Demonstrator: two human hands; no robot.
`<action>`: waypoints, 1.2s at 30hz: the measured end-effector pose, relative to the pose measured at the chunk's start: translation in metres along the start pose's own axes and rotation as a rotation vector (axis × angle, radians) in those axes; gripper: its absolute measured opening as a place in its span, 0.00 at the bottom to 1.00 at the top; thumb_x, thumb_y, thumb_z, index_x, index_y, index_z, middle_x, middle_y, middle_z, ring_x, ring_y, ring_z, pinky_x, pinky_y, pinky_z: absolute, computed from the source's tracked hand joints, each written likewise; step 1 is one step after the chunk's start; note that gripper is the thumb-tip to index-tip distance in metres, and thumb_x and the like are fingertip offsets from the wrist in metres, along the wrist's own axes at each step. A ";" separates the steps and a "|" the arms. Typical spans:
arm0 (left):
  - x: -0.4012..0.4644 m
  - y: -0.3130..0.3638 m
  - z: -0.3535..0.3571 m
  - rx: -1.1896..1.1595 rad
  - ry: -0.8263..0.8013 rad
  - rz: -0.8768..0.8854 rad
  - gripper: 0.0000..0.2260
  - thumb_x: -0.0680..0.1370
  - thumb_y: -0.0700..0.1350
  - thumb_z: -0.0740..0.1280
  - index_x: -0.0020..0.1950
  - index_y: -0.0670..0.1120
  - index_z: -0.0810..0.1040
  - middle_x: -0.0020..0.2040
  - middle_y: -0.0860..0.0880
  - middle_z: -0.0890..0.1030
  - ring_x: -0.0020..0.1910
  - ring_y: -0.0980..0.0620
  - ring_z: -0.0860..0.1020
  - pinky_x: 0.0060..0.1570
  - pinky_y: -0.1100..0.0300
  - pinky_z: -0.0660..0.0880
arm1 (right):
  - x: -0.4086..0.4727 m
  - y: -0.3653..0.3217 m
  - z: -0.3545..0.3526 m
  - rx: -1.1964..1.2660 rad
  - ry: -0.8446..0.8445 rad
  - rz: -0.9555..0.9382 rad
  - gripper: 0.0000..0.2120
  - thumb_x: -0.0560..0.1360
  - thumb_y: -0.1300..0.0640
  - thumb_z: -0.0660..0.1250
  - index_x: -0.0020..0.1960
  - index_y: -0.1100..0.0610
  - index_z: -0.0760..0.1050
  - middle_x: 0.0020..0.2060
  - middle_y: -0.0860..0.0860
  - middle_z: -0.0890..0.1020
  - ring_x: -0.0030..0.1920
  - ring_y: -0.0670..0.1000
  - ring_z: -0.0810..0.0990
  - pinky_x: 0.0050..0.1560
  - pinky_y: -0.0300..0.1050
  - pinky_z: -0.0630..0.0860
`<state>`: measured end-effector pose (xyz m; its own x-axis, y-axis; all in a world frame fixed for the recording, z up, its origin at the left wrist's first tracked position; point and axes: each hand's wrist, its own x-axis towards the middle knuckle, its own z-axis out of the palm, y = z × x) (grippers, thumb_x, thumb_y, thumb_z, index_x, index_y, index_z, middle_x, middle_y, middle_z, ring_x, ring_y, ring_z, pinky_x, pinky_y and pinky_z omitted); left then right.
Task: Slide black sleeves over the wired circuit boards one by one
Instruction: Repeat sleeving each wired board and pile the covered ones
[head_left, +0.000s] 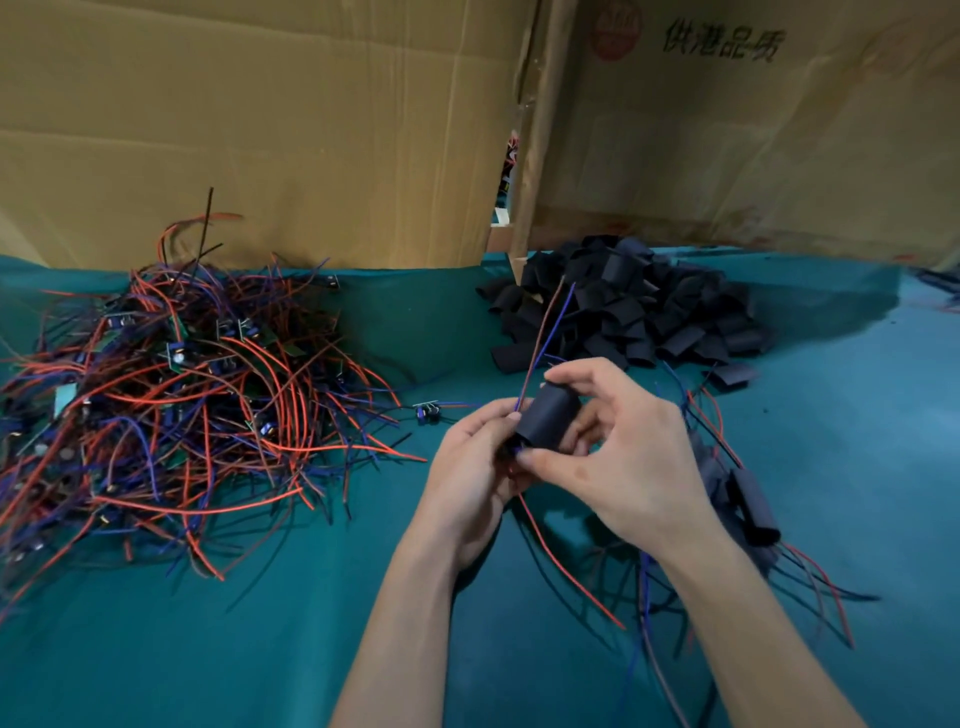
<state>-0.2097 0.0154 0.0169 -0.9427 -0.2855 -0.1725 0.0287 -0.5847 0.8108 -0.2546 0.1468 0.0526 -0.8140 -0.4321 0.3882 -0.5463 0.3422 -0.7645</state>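
Covering the table, a teal cloth (322, 623) meets cardboard walls (260, 130). Above it, left hand (470, 467) pinches wires while right hand (618, 457) grips a black sleeve (548, 415) between sleeve pile (623, 312) and wired boards (182, 395).

Boards (171, 405) left, sleeves (628, 312) apparently right-rear.

A small assembly workshop is suggested. A table (311, 597) covered in teal cloth is loaded with bulk stock: a large tangled heap of wired circuit boards (171, 405) with red and blue leads on the left, and a pile of cut black sleeves (628, 312) at the back right. The workplace is screened off by flattened cardboard boxes (311, 130) printed with Chinese characters.
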 end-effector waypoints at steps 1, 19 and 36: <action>0.000 0.000 0.000 0.015 -0.008 0.006 0.10 0.82 0.36 0.58 0.54 0.40 0.80 0.45 0.41 0.82 0.36 0.49 0.80 0.39 0.58 0.79 | 0.001 0.003 -0.003 -0.107 0.037 -0.031 0.30 0.58 0.60 0.85 0.57 0.49 0.78 0.35 0.45 0.81 0.33 0.45 0.78 0.38 0.29 0.71; -0.003 -0.008 -0.001 0.091 -0.093 0.093 0.11 0.83 0.37 0.59 0.52 0.44 0.82 0.40 0.44 0.80 0.35 0.53 0.77 0.38 0.65 0.76 | 0.005 0.012 -0.016 0.384 0.078 0.122 0.19 0.63 0.62 0.84 0.51 0.50 0.84 0.45 0.47 0.88 0.43 0.45 0.86 0.47 0.38 0.80; -0.008 -0.010 0.004 0.385 -0.150 0.161 0.13 0.83 0.35 0.59 0.52 0.42 0.84 0.35 0.47 0.76 0.30 0.54 0.68 0.32 0.67 0.66 | 0.014 0.023 -0.050 0.687 0.806 0.143 0.06 0.72 0.64 0.79 0.46 0.57 0.83 0.35 0.48 0.86 0.38 0.49 0.84 0.45 0.45 0.83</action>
<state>-0.2039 0.0270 0.0125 -0.9749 -0.2201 0.0331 0.0801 -0.2086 0.9747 -0.2884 0.1901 0.0662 -0.8896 0.3399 0.3051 -0.4114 -0.3059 -0.8586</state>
